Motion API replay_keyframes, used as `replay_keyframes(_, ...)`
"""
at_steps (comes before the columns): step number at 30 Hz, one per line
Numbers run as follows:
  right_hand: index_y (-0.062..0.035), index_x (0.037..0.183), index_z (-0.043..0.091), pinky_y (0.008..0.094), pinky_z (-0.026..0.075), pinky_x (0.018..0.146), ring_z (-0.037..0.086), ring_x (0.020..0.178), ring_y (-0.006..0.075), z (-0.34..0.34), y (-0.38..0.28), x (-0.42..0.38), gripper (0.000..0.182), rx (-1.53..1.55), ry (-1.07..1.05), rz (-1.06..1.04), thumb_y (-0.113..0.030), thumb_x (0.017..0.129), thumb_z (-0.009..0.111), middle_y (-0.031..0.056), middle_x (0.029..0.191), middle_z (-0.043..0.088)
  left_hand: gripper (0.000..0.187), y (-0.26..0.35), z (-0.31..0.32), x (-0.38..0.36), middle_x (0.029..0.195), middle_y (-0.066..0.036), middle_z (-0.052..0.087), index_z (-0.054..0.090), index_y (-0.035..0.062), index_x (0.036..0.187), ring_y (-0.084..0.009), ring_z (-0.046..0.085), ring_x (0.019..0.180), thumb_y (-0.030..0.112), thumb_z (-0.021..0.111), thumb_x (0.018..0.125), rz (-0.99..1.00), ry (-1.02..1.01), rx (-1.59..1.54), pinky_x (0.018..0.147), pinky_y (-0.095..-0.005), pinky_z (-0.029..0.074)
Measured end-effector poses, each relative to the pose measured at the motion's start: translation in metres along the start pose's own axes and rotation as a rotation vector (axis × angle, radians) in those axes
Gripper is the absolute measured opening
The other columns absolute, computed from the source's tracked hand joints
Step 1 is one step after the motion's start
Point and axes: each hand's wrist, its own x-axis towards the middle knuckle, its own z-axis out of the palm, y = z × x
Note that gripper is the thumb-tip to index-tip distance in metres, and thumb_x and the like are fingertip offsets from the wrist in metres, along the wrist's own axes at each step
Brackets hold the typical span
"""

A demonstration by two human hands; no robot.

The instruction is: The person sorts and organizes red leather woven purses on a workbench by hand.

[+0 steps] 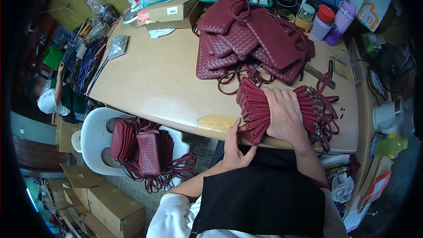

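Note:
A tight row of dark red leather pouches (253,110) stands on edge at the table's front, zips and metal clasps towards the right end. My right hand (284,112) lies across the row from above, fingers wrapped over its far side. At the row's near left corner is my left hand (235,147), thumb and fingers apart, close against the lowest pouch; whether it touches is hard to see. Thin red straps (326,125) spill out to the right of the row. Behind it lies a loose heap of woven red pouches (238,39) with looped straps.
A white plastic chair (94,128) on the left holds more woven pouches (150,150). Tape covers part of the table edge (216,123). A cardboard box (169,13), a purple bottle (341,22) and baskets line the back. Another person (55,99) is at far left.

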Motion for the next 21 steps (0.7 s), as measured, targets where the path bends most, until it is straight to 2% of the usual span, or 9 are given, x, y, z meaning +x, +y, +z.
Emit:
replay_keyframes(3, 0.0016, 0.126, 0.047, 0.0404, 0.037, 0.095, 0.053, 0.1, 0.0305, 0.001, 0.002, 0.001, 0.071, -0.024, -0.01, 0.005, -0.003, 0.057, 0.066, 0.0149, 0.103, 0.056, 0.079, 0.002, -0.004, 0.001, 0.116, -0.017, 0.048, 0.032, -0.0056, 0.142, -0.0264, 0.049, 0.107, 0.0, 0.068, 0.072, 0.022, -0.067, 0.133, 0.098, -0.0343, 0.037)
replay_keyframes(5, 0.0017, 0.127, 0.047, 0.0403, 0.037, 0.095, 0.053, 0.1, 0.0306, 0.003, 0.002, 0.002, 0.072, -0.036, -0.022, -0.004, -0.003, 0.057, 0.066, 0.015, 0.103, 0.055, 0.082, -0.002, -0.005, -0.004, 0.113, -0.021, 0.051, 0.034, -0.0057, 0.141, -0.0334, 0.052, 0.103, 0.001, 0.071, 0.068, 0.052, -0.088, 0.143, 0.094, -0.0376, 0.041)
replay_keyframes(9, 0.0024, 0.127, 0.045, 0.0415, 0.037, 0.095, 0.052, 0.101, 0.0323, 0.003, 0.005, 0.008, 0.072, -0.016, -0.011, -0.001, -0.004, 0.059, 0.067, 0.0166, 0.106, 0.055, 0.08, -0.006, -0.004, -0.003, 0.116, -0.021, 0.051, 0.037, -0.0054, 0.139, -0.033, 0.053, 0.104, 0.002, 0.072, 0.068, 0.12, -0.064, 0.12, 0.094, -0.0378, 0.041)
replay_keyframes(11, 0.0027, 0.127, 0.045, 0.0421, 0.037, 0.097, 0.052, 0.103, 0.033, 0.0, 0.005, 0.005, 0.071, 0.012, -0.025, 0.015, -0.003, 0.06, 0.067, 0.0173, 0.107, 0.055, 0.074, -0.01, 0.001, -0.007, 0.127, -0.016, 0.045, 0.033, -0.0027, 0.14, -0.0256, 0.049, 0.116, -0.001, 0.069, 0.075, 0.029, -0.01, 0.012, 0.1, -0.0354, 0.038)
replay_keyframes(13, 0.0032, 0.128, 0.044, 0.0428, 0.036, 0.101, 0.051, 0.107, 0.0342, -0.006, 0.007, 0.003, 0.071, 0.09, -0.053, 0.004, -0.003, 0.06, 0.068, 0.0185, 0.11, 0.054, 0.072, -0.019, 0.005, -0.006, 0.126, -0.013, 0.045, 0.034, -0.0015, 0.137, -0.0232, 0.048, 0.118, -0.001, 0.071, 0.075, 0.011, 0.027, -0.046, 0.102, -0.0344, 0.038)
replay_keyframes(15, 0.0028, 0.129, 0.043, 0.0431, 0.034, 0.104, 0.05, 0.11, 0.035, -0.011, 0.008, -0.001, 0.073, 0.08, -0.079, 0.001, -0.004, 0.061, 0.068, 0.0191, 0.114, 0.052, 0.069, -0.02, 0.007, -0.004, 0.117, -0.018, 0.051, 0.044, -0.0041, 0.128, -0.0299, 0.053, 0.108, 0.001, 0.075, 0.066, -0.011, 0.113, -0.071, 0.095, -0.035, 0.042)
replay_keyframes(17, 0.0025, 0.13, 0.042, 0.0434, 0.032, 0.107, 0.049, 0.112, 0.0358, -0.01, 0.009, -0.001, 0.074, 0.072, -0.108, -0.006, -0.004, 0.061, 0.069, 0.0197, 0.118, 0.05, 0.063, -0.01, 0.006, -0.004, 0.11, -0.016, 0.054, 0.05, -0.003, 0.122, -0.0282, 0.056, 0.101, 0.001, 0.076, 0.065, -0.009, 0.131, -0.035, 0.089, -0.0341, 0.045)
replay_keyframes(19, 0.0027, 0.125, 0.045, 0.044, 0.035, 0.103, 0.051, 0.108, 0.0337, -0.005, 0.011, 0.001, 0.072, -0.059, -0.028, -0.055, 0.0, 0.056, 0.065, 0.0179, 0.109, 0.053, 0.056, -0.006, 0.003, -0.007, 0.103, -0.014, 0.057, 0.056, -0.0015, 0.113, -0.0265, 0.059, 0.094, 0.003, 0.079, 0.063, 0.017, 0.031, -0.002, 0.082, -0.0332, 0.047)
replay_keyframes(21, 0.0023, 0.125, 0.046, 0.0444, 0.034, 0.103, 0.051, 0.107, 0.0336, -0.003, 0.011, -0.001, 0.071, -0.054, -0.024, -0.055, 0.0, 0.056, 0.064, 0.0175, 0.108, 0.054, 0.051, -0.006, 0.004, -0.008, 0.096, -0.012, 0.058, 0.059, 0.0005, 0.107, -0.0251, 0.06, 0.088, 0.005, 0.081, 0.062, 0.022, 0.039, 0.003, 0.077, -0.0328, 0.049)
